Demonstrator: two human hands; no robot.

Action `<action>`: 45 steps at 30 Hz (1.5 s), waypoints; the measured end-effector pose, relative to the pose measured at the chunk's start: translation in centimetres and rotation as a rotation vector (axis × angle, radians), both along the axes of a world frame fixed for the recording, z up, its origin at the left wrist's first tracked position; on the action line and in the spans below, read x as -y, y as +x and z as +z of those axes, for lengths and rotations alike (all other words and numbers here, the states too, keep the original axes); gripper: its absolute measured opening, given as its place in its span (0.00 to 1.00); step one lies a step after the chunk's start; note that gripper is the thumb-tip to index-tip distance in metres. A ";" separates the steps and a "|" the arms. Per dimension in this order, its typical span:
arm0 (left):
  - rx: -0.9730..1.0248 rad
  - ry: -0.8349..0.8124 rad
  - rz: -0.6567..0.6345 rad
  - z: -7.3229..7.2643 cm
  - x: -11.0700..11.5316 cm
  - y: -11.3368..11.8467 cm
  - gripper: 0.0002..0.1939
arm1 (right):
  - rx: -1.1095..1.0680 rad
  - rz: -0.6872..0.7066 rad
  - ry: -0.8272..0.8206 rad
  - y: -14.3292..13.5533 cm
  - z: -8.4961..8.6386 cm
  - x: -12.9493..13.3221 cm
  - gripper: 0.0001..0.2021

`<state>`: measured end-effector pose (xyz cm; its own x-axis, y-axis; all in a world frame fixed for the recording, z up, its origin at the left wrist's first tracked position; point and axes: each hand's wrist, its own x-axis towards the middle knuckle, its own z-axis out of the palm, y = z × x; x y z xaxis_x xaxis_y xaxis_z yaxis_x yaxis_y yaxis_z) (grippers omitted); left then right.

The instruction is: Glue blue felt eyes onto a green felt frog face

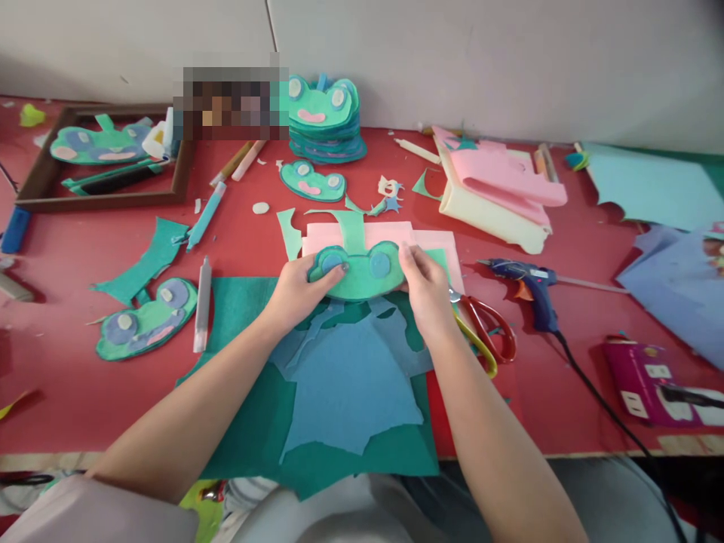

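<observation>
A green felt frog face (357, 280) with two blue eye circles is held level between both hands. My left hand (299, 290) pinches its left end, thumb on top near the left eye circle. On its right end, my right hand (424, 283) grips the edge, with the fingers partly hidden. Pink felt sheets (385, 231) lie just behind the face. Blue felt (354, 385) spreads in front of it, over dark green felt (243, 302). Scissors (489, 332) with red and yellow handles rest beside my right hand.
A stack of frog faces (326, 121) stands at the back, near a small frog face (313, 181). Another frog face (147, 320) lies left, by a marker (202, 305). A glue gun (523, 283), its cord, folded felt (498, 188) and a purple power box (645, 381) occupy the right.
</observation>
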<state>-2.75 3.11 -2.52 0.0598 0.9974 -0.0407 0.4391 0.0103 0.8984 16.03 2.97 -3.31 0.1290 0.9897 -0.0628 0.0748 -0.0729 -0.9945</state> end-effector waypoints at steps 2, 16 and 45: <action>-0.002 0.015 0.011 0.0 0.0 0.0 0.16 | -0.002 -0.053 -0.007 0.2 -0.1 -0.2 0.15; -0.008 0.060 0.035 0.1 0.0 0.2 0.15 | 0.283 -0.022 0.206 -0.1 0.3 0.2 0.11; -0.091 0.071 0.003 0.1 0.0 0.2 0.14 | 0.084 -0.008 0.155 0.4 0.2 -0.1 0.13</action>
